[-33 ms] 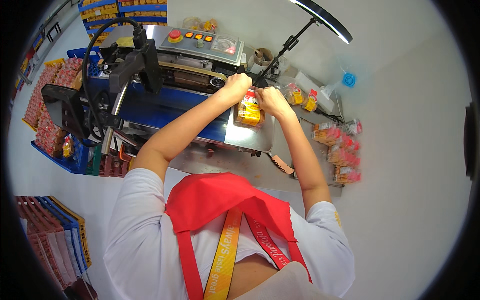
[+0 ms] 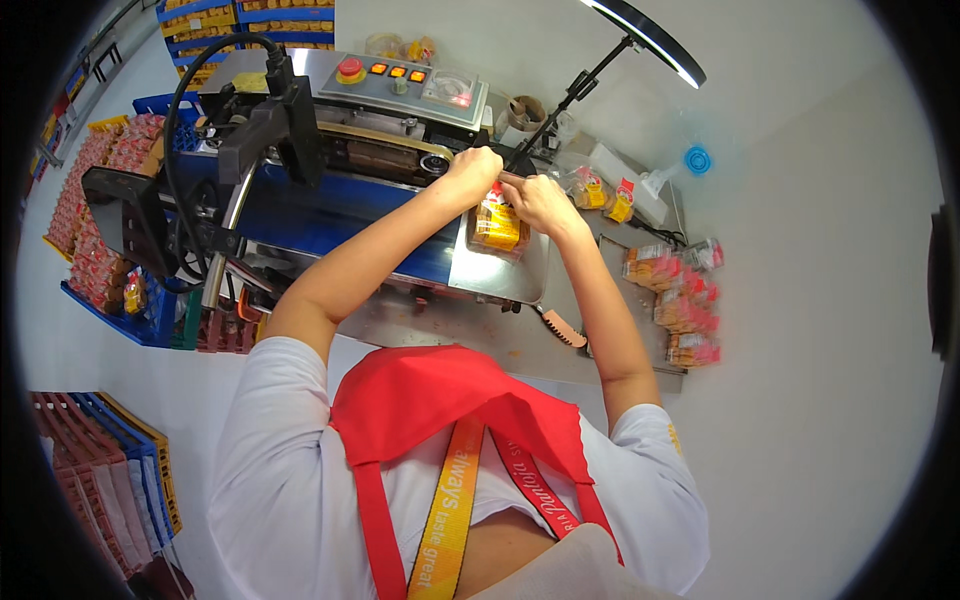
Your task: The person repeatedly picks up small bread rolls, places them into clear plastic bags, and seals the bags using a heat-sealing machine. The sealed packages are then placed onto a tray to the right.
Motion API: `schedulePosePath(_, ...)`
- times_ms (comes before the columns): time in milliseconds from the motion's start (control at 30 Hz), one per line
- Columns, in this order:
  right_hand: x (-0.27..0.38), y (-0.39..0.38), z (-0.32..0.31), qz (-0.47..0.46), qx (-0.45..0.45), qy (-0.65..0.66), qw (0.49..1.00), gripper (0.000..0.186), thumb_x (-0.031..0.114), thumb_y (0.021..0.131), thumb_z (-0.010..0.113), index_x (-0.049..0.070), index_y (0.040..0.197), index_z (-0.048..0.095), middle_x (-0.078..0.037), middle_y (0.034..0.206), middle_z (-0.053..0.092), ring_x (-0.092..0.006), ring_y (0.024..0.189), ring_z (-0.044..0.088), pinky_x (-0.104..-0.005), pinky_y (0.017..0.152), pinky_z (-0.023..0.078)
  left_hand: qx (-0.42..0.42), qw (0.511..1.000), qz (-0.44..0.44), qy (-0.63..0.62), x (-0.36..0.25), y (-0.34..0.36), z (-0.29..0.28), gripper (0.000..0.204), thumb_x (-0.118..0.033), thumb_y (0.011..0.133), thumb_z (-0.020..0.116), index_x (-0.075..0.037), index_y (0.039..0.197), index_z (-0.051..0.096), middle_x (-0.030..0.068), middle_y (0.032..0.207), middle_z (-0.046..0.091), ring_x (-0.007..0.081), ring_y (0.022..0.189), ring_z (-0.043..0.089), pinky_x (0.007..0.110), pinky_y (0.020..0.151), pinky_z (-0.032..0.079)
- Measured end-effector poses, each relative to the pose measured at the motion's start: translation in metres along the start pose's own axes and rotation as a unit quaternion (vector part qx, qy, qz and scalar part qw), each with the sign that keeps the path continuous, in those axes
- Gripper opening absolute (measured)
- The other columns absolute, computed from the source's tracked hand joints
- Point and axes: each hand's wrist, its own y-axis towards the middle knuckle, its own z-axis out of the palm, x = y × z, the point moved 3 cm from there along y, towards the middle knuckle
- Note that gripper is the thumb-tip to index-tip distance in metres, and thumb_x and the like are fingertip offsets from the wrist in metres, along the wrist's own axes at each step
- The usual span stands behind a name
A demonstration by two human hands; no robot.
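A clear plastic bag of baked goods with a yellow and red label (image 2: 497,228) lies on the steel plate (image 2: 505,280) at the right end of a blue conveyor belt (image 2: 350,225). My left hand (image 2: 476,172) is closed at the bag's far left corner, close by the machine's roller. Across from it, my right hand (image 2: 541,204) pinches the far right corner, its thumb over the label. The bag's top edge stretches between my two hands. My fingers cover parts of that edge.
Behind the belt stands the sealing machine's control panel (image 2: 400,85) with a red button. A black camera-like device (image 2: 295,130) on a bracket overhangs the belt. Packed bags (image 2: 690,310) sit on the table at right, near a peach-handled tool (image 2: 563,328). A ring lamp (image 2: 650,38) leans in above.
My right hand has shifted slightly, its thumb now further over the bag's label. The label's top part is more covered. My left hand looks unmoved.
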Motion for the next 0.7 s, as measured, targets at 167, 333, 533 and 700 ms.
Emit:
schedulePosePath(167,0.024,-0.004,0.014,0.059,-0.013,-0.052,0.997,0.040,0.039,0.093,0.042,0.016,0.121,0.060,-0.028,0.095,0.061,-0.0424,0.094,0.058,-0.0479,0.078,0.051,-0.017,0.994,-0.004,-0.109,0.015,-0.034,-0.005,0.016,-0.006,0.074,0.064,0.000,0.087,0.070,0.0211,0.082,0.066,0.0383,0.080,0.066,0.044,0.075,0.053)
schedulePosePath(333,0.045,0.013,0.031,0.065,-0.025,-0.030,0.997,0.039,0.040,0.094,0.042,0.016,0.119,0.059,-0.028,0.097,0.057,-0.0417,0.095,0.055,-0.0478,0.078,0.050,-0.061,0.963,-0.064,-0.255,-0.017,-0.118,-0.051,0.048,-0.014,0.072,0.074,-0.003,0.117,0.060,0.0170,0.125,0.055,0.0321,0.112,0.055,0.036,0.098,0.043)
schedulePosePath(533,0.069,0.034,0.045,0.026,-0.036,-0.049,0.998,0.034,0.035,0.089,0.051,0.010,0.109,0.063,-0.024,0.084,0.061,-0.0411,0.086,0.058,-0.0477,0.077,0.050,-0.053,0.964,-0.094,-0.241,0.019,-0.132,-0.037,0.047,0.002,0.075,0.068,-0.004,0.121,0.059,0.0128,0.126,0.056,0.0240,0.109,0.059,0.031,0.081,0.056)
schedulePosePath(700,-0.017,-0.027,0.010,0.082,-0.234,0.155,0.956,0.033,0.028,0.085,0.056,0.013,0.113,0.065,-0.017,0.101,0.066,-0.0324,0.100,0.058,-0.0432,0.088,0.046,-0.026,0.958,-0.136,-0.251,0.029,-0.136,-0.051,0.045,0.004,0.078,0.064,-0.004,0.122,0.058,0.0127,0.126,0.055,0.0226,0.108,0.060,0.031,0.083,0.055)
